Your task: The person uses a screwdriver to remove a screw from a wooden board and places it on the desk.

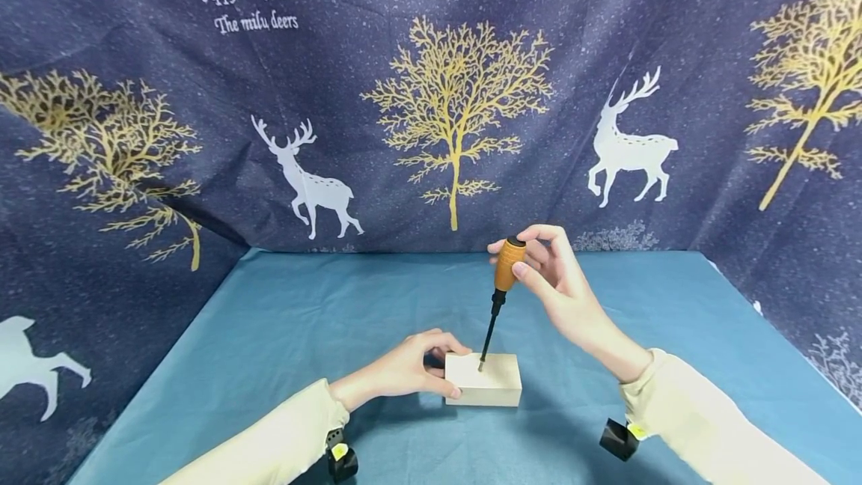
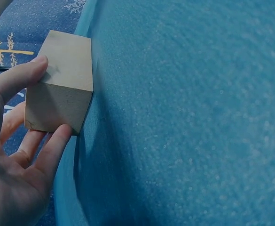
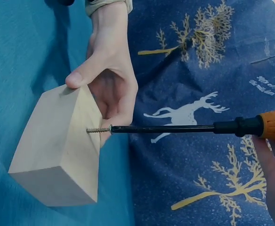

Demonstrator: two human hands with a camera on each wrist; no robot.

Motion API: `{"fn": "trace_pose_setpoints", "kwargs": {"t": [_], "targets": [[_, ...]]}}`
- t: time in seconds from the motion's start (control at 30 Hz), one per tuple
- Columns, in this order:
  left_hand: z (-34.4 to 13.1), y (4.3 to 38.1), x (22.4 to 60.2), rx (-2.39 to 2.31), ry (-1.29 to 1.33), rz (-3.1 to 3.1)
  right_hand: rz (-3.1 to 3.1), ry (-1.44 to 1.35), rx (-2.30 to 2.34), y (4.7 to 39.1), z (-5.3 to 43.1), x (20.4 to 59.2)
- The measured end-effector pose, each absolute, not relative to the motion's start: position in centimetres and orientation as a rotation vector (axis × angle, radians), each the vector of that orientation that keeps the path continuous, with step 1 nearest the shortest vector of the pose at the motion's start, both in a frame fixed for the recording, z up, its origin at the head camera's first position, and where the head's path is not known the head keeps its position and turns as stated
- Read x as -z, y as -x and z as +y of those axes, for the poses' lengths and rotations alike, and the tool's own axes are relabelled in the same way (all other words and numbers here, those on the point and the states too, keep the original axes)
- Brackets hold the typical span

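A pale wooden block lies on the blue cloth, gripped at its left end by my left hand. The left wrist view shows the thumb on one side of the block and fingertips on another. A screw stands partly sunk in the block's top face, its thread still showing. Against its head sits the tip of a screwdriver with an orange handle and a black shaft, tilted slightly right at the top. My right hand holds that handle between thumb and fingers, one finger near the black end cap.
A blue cloth covers the table. Behind it hangs a dark blue curtain printed with white deer and golden trees. Each wrist carries a small black camera below a cream sleeve.
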State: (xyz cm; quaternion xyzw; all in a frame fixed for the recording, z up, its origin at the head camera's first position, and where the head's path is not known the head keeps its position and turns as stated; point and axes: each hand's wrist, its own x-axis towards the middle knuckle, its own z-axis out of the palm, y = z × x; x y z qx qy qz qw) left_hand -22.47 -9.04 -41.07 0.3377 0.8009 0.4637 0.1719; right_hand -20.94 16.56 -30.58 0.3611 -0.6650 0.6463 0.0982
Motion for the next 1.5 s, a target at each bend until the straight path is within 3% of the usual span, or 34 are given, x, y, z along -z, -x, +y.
{"fn": "trace_pose_setpoints", "kwargs": {"t": [0.3, 0.67, 0.93, 1.27, 1.5], "targets": [[-9.01, 22.46, 41.09, -1.341, -0.947, 2.254, -2.054, -0.848, -1.795, 21.0, 16.15, 30.7], [-9.0, 22.47, 41.06, -1.327, -0.951, 2.266, -2.028, -1.078, -1.847, 20.73, 16.47, 30.58], [-8.98, 22.45, 41.03, -1.331, -0.968, 2.262, -2.034, -0.852, -1.769, 21.01, 16.17, 30.49], [-9.05, 22.58, 41.11, -1.313, -0.961, 2.273, -2.091, -1.055, -1.777, 21.0, 16.9, 30.33], [-9.03, 22.59, 41.12, -1.321, -0.967, 2.27, -2.092, -0.847, -1.69, 21.09, 16.53, 30.24]]}}
